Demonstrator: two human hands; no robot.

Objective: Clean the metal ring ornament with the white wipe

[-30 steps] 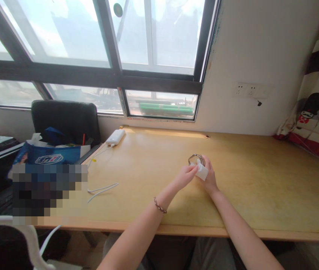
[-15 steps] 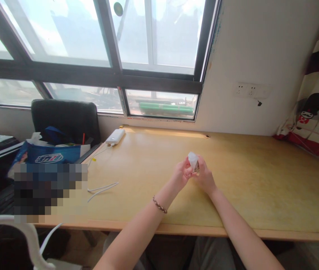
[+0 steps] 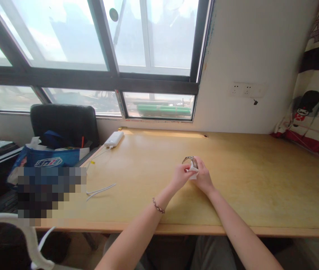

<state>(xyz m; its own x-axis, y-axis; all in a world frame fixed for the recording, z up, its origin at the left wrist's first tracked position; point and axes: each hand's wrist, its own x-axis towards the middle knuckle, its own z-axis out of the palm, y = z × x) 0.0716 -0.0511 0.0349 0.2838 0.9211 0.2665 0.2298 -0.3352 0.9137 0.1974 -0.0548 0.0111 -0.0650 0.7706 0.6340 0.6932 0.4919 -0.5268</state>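
My left hand [image 3: 179,176] is closed, pinching a white tissue [image 3: 193,174] that is pressed against a curved metal band. The metal band [image 3: 187,159] loops up between the hands and looks like a watch strap, dark and silvery; whether it has a dial I cannot tell. Closed round the right side of this band is my right hand [image 3: 204,177], its fingers partly hidden behind it. Both hands are held together above the middle of the wooden table [image 3: 260,187]. A braided bracelet [image 3: 158,205] circles my left wrist.
A white power bank [image 3: 114,139] lies at the table's back left, with a white cable [image 3: 101,190] running along the left side. Beyond the left edge are a black chair [image 3: 63,120] and a blue bag [image 3: 55,156]. A white curved tube [image 3: 28,234] stands at lower left.
The metal band has turned and now shows as an open loop above the fingers. The tissue has moved down to its near side. The view has shifted slightly.
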